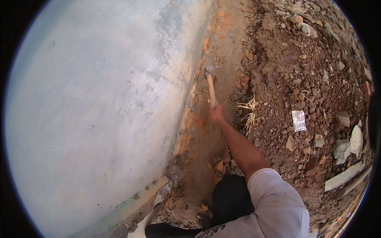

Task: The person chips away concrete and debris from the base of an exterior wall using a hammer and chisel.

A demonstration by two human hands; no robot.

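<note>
My right hand (216,113) is closed around the lower end of a hammer's wooden handle, with the arm stretched forward. The hammer (211,89) points away from me, its grey metal head (209,70) close to the foot of the wall. Whether the head touches the ground or the wall, I cannot tell. Along the wall's base runs a strip of exposed orange brick (184,139) with broken edges. My left hand is out of the picture.
A pale, stained plaster wall (99,95) fills the left side. To the right lies loose brown soil (285,75) with stones, a dry grass tuft (250,113), a silvery wrapper (298,120) and broken slabs (344,176). My dark-clad knee (232,196) is below.
</note>
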